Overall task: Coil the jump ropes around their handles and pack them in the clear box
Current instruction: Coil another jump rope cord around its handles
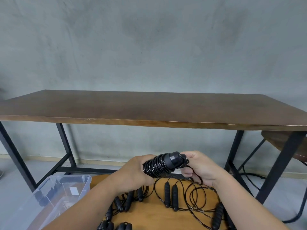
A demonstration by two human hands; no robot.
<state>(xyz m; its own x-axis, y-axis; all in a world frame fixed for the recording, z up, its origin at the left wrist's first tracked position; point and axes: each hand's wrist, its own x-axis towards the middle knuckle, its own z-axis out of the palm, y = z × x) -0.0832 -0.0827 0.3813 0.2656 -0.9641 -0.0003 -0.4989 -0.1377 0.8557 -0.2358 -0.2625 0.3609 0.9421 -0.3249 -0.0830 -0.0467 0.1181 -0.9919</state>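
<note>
My left hand (132, 173) grips a black jump rope bundle (160, 165), its cord wound in many turns round the paired handles. At the bundle's capped end, my right hand (201, 168) pinches the loose tail of the cord. Below my hands, several uncoiled black jump ropes (171, 196) lie tangled on a low round wooden table (149, 213), handles and cord loops spread across it. The clear box (54, 196) stands at the lower left beside that table; its inside is hard to make out.
A long dark wooden table (149, 108) on black metal legs stands in front of me against a grey concrete wall. A round wooden stool (282, 143) sits under its right end. A black cable runs along the floor at the right.
</note>
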